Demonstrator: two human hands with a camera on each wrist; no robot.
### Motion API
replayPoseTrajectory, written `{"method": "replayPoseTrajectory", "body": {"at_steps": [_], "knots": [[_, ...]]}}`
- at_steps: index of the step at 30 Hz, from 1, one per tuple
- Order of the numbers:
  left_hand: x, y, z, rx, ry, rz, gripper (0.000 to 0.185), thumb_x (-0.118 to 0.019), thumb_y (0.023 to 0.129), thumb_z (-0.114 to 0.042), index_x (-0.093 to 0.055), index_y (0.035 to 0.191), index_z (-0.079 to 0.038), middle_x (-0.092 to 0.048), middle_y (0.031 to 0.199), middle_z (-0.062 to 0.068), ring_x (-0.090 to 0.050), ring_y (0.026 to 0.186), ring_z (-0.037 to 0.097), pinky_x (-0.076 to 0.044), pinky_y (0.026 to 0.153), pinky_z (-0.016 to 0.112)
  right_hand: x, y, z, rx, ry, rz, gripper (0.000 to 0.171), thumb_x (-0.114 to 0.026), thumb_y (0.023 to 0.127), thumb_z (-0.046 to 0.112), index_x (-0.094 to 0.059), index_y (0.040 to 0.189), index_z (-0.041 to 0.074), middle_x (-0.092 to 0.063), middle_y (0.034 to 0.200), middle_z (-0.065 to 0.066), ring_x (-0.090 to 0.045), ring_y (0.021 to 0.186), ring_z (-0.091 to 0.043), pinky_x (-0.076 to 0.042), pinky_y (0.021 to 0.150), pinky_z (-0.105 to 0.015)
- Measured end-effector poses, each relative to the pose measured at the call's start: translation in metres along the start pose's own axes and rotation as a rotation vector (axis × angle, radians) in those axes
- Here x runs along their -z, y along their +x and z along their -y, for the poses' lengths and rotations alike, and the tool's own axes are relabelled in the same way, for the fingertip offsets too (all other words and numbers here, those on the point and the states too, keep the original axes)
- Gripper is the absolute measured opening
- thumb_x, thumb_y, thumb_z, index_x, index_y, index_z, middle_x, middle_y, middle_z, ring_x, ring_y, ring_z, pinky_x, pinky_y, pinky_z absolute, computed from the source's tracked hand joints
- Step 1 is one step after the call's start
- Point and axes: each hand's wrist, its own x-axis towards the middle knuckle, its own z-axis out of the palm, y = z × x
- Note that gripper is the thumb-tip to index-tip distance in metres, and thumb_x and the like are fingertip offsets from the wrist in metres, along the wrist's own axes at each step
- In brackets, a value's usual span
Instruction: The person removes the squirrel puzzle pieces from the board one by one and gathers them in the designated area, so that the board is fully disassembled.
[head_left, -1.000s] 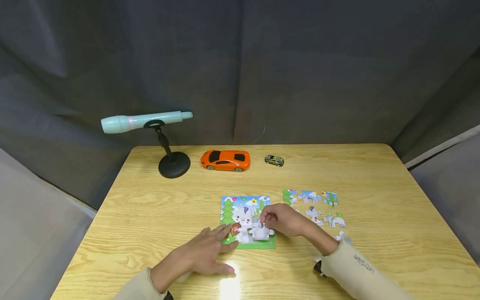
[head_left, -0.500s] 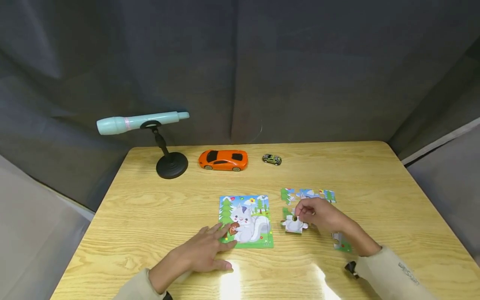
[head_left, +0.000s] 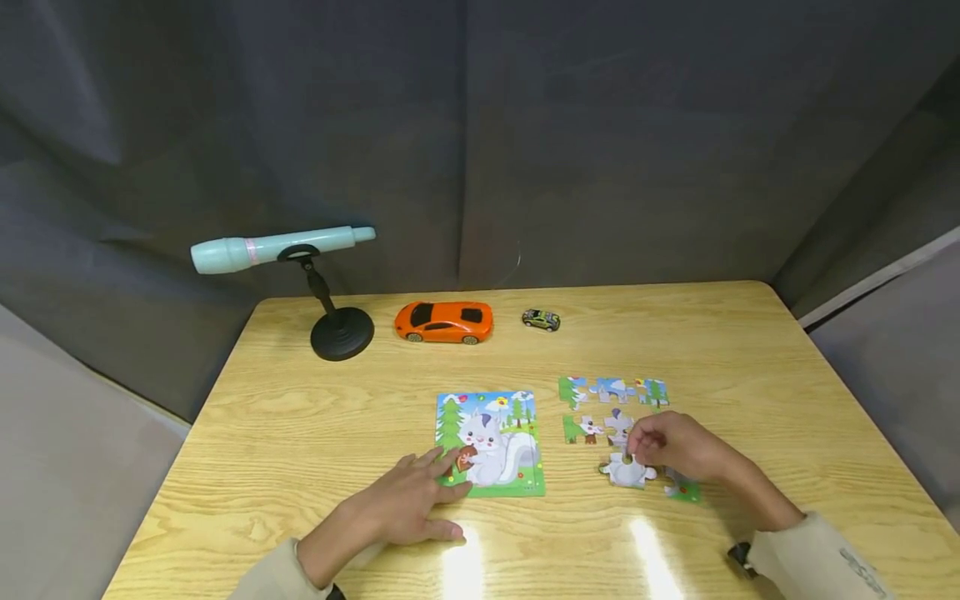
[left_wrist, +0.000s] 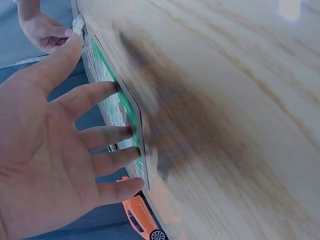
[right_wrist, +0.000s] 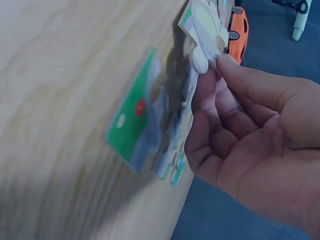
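My right hand (head_left: 675,446) pinches a grey-and-white jigsaw piece (head_left: 626,473) between thumb and fingers, among the loose jigsaw pieces. In the right wrist view that piece (right_wrist: 207,30) is tilted and lifted off the table, with other fingers curled beneath. My left hand (head_left: 408,500) lies with fingers spread, fingertips on the lower left edge of a square squirrel picture board (head_left: 517,479). The left wrist view has these straight fingertips touching the board's green border (left_wrist: 131,112). A green corner piece (right_wrist: 132,120) with a red flower lies near the right hand. Some pieces behind that hand are partly hidden.
Loose jigsaw pieces (head_left: 613,389) lie in rough rows right of the board. Toward the back stand an orange toy car (head_left: 444,322), a small patterned toy car (head_left: 541,319) and a light-blue microphone (head_left: 281,246) on a black stand (head_left: 342,333). Dark curtain hangs behind the table.
My right hand has carried the jigsaw piece from over the picture board rightward to the loose pieces, uncovering the whole squirrel's picture. The left hand has stayed on the board's edge.
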Motion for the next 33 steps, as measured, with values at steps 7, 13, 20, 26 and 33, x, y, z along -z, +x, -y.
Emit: {"method": "replayPoseTrajectory", "body": {"at_steps": [7, 13, 20, 26, 33], "knots": [[0.0, 0.0, -0.001, -0.001, 0.002, 0.001, 0.064, -0.053, 0.087, -0.058, -0.048, 0.14, -0.022, -0.019, 0.158, 0.014, -0.024, 0.142, 0.042, -0.031, 0.106, 0.062, -0.004, -0.002, -0.007, -0.036, -0.01, -0.031, 0.004, -0.064, 0.086, 0.004, -0.066, 0.084, 0.003, -0.061, 0.074, -0.005, -0.048, 0.062, -0.006, -0.043, 0.055, -0.021], [-0.003, -0.001, -0.001, 0.004, 0.011, 0.0, 0.064, -0.053, 0.087, -0.059, -0.048, 0.14, -0.024, -0.02, 0.158, 0.013, -0.025, 0.142, 0.041, -0.031, 0.106, 0.062, -0.011, -0.003, -0.008, -0.066, -0.088, -0.081, 0.007, -0.065, 0.084, 0.001, -0.067, 0.079, 0.006, -0.063, 0.071, -0.003, -0.048, 0.058, -0.007, -0.044, 0.053, -0.022], [-0.002, 0.0, -0.001, -0.005, 0.014, -0.003, 0.063, -0.051, 0.088, -0.059, -0.048, 0.14, -0.024, -0.02, 0.158, 0.013, -0.025, 0.142, 0.041, -0.032, 0.106, 0.062, -0.011, -0.005, -0.005, -0.103, -0.128, -0.102, 0.008, -0.066, 0.083, 0.001, -0.068, 0.078, 0.007, -0.062, 0.069, -0.002, -0.048, 0.056, -0.009, -0.042, 0.05, -0.021], [-0.001, 0.0, -0.001, 0.001, 0.022, -0.01, 0.064, -0.052, 0.087, -0.06, -0.049, 0.14, -0.024, -0.02, 0.158, 0.013, -0.026, 0.142, 0.041, -0.032, 0.106, 0.061, -0.006, 0.005, 0.012, -0.079, -0.207, -0.147, 0.01, -0.067, 0.083, 0.002, -0.068, 0.077, 0.009, -0.063, 0.074, 0.0, -0.051, 0.064, -0.01, -0.045, 0.056, -0.02], [-0.002, 0.0, 0.0, 0.014, 0.026, -0.032, 0.07, -0.056, 0.081, -0.066, -0.05, 0.138, -0.025, -0.023, 0.157, 0.012, -0.028, 0.141, 0.041, -0.032, 0.106, 0.061, -0.016, 0.035, 0.038, 0.028, -0.229, -0.17, 0.004, -0.07, 0.082, 0.005, -0.068, 0.078, 0.006, -0.062, 0.074, 0.001, -0.051, 0.067, -0.009, -0.044, 0.059, -0.02]]}}
